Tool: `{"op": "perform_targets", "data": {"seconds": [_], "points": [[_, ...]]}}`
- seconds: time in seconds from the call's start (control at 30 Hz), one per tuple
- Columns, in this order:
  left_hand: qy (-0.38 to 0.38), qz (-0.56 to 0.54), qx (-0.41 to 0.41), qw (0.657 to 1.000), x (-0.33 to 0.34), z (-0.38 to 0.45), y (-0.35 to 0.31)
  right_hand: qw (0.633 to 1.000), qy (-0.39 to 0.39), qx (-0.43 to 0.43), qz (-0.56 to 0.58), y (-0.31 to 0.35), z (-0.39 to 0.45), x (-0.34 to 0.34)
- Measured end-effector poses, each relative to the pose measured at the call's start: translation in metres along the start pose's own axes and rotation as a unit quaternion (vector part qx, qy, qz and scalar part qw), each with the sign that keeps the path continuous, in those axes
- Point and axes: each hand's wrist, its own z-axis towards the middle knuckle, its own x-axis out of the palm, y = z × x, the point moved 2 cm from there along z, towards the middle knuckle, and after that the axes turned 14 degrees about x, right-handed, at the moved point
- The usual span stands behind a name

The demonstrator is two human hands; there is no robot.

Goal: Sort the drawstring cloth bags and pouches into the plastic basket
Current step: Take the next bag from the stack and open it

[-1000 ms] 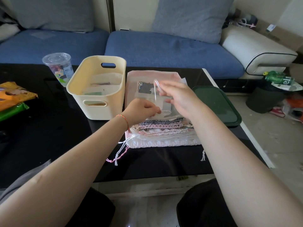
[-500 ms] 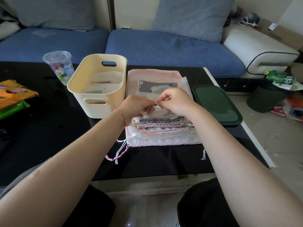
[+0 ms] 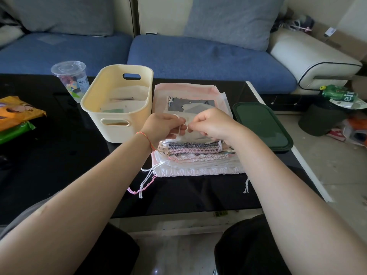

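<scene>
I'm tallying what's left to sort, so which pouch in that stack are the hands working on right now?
The pale white pouch on top of the stack: both hands pinch its white drawstring. The ruffled patterned and pink ones beneath lie untouched.

surface: glossy black table (image 3: 59, 175) | centre: stack of cloth bags (image 3: 198, 163), cords trailing to 6 o'clock | 9 o'clock of stack: cream plastic basket (image 3: 119, 128), just beside | 3 o'clock: green lid (image 3: 262, 126) | 10 o'clock: clear cup (image 3: 71, 80) | far 9 o'clock: snack packets (image 3: 14, 116)

Basket (image 3: 117, 124) left of pouch stack (image 3: 196, 155) (lid (image 3: 262, 126) right); perhaps pouches inside.
</scene>
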Motion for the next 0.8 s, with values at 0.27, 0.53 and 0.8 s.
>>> {"op": "perform_targets", "data": {"seconds": [0.27, 0.53, 0.8], "points": [[0.040, -0.076, -0.036, 0.996, 0.000, -0.001, -0.006, 0.999, 0.008, 0.020, -0.032, -0.002, 0.004, 0.010], [0.055, -0.001, -0.022, 0.998, 0.001, -0.002, -0.010, 1.000, -0.009, 0.002, -0.005, -0.004, 0.008, 0.012], [0.111, 0.031, 0.012, 0.993, 0.004, -0.004, -0.015, 0.993, 0.007, -0.030, 0.111, -0.006, 0.014, 0.017]]}}
